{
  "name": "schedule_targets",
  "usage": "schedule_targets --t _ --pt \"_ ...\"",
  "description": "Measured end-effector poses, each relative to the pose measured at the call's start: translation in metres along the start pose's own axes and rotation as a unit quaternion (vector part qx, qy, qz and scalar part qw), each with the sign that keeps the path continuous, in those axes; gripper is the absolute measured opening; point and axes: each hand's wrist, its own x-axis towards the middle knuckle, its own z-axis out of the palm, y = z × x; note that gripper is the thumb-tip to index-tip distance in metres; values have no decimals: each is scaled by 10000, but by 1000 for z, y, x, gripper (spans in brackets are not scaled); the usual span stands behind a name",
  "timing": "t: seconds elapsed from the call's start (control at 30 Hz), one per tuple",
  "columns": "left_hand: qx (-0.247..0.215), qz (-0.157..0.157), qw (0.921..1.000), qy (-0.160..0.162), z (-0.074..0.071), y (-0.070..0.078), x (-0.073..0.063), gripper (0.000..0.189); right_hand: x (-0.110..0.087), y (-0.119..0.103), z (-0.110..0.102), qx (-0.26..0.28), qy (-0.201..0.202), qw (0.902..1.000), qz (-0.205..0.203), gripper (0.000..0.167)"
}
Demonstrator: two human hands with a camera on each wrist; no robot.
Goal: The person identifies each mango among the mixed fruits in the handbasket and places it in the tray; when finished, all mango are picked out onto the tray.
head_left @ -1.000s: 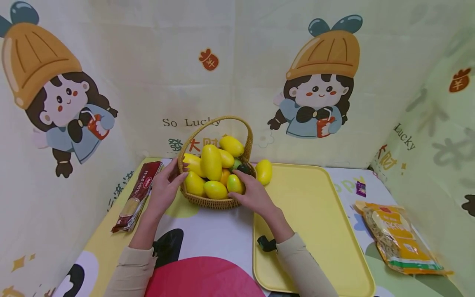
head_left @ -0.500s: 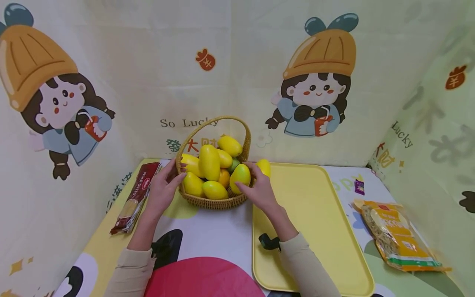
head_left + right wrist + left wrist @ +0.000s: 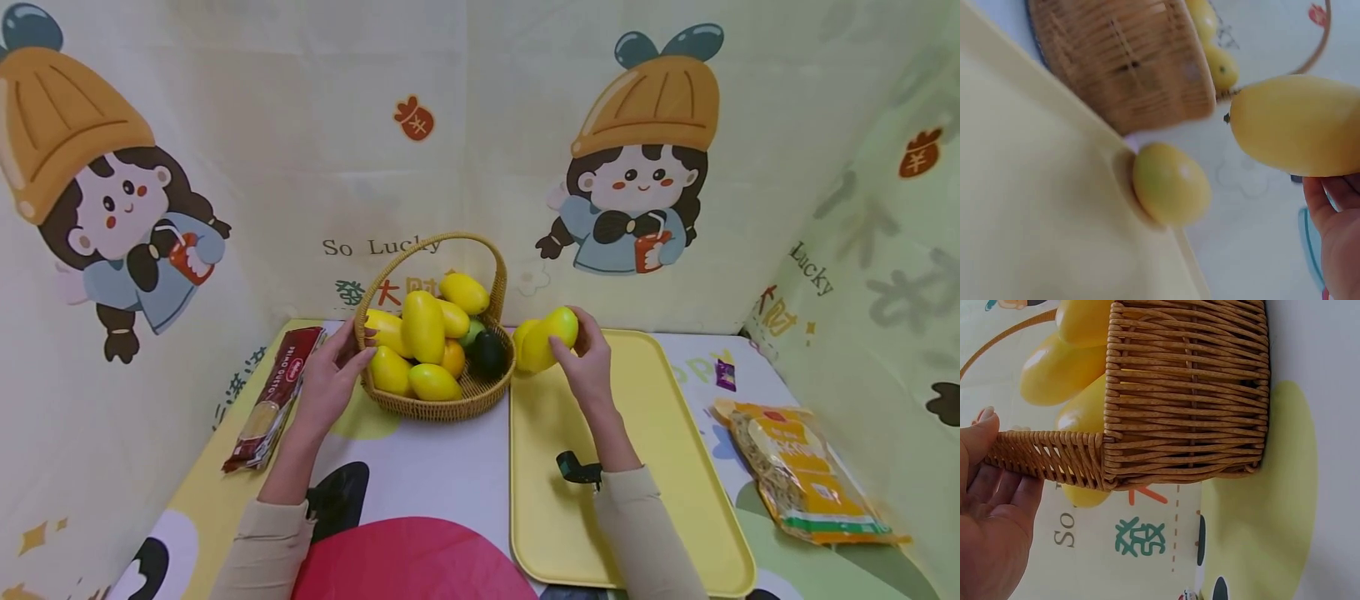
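Note:
A wicker basket (image 3: 438, 410) with a tall handle holds several yellow mangoes (image 3: 423, 329), an orange fruit (image 3: 453, 359), a green one and a dark green avocado-like fruit (image 3: 488, 353). My left hand (image 3: 327, 385) grips the basket's left side where the handle rises; in the left wrist view its thumb and fingers go round the woven strip (image 3: 1044, 453). Raised over the tray's far left corner, my right hand (image 3: 588, 364) holds a yellow-green mango (image 3: 1297, 125) between thumb and fingers. Behind it another mango (image 3: 1171, 184) lies at the edge of the yellow tray (image 3: 630, 467).
Red-brown long packets (image 3: 277, 396) lie left of the basket. Right of the tray are a small purple wrapped sweet (image 3: 726, 375) and an orange bag of dry food (image 3: 798, 471). A printed cloth wall (image 3: 510, 167) stands behind the table.
My right hand has lifted the mango out of the basket's right side and carried it right, over the tray's corner. The dark fruit beneath is now uncovered. The left hand keeps its grip.

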Motion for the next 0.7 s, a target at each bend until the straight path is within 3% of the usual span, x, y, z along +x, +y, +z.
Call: schedule_targets --t 0.1,0.43,0.7 --pt "-12 -31 10000 -3 0 -1 0 61 0 -3 -10 -205 50 9997 105 52" --pt "-34 -8 10000 41 1 -2 -1 60 15 67 -45 -970 -305 9889 1088 59" --pt "27 -93 9999 46 1 0 0 60 18 89 -47 -1302 -509 9808 1362 80"
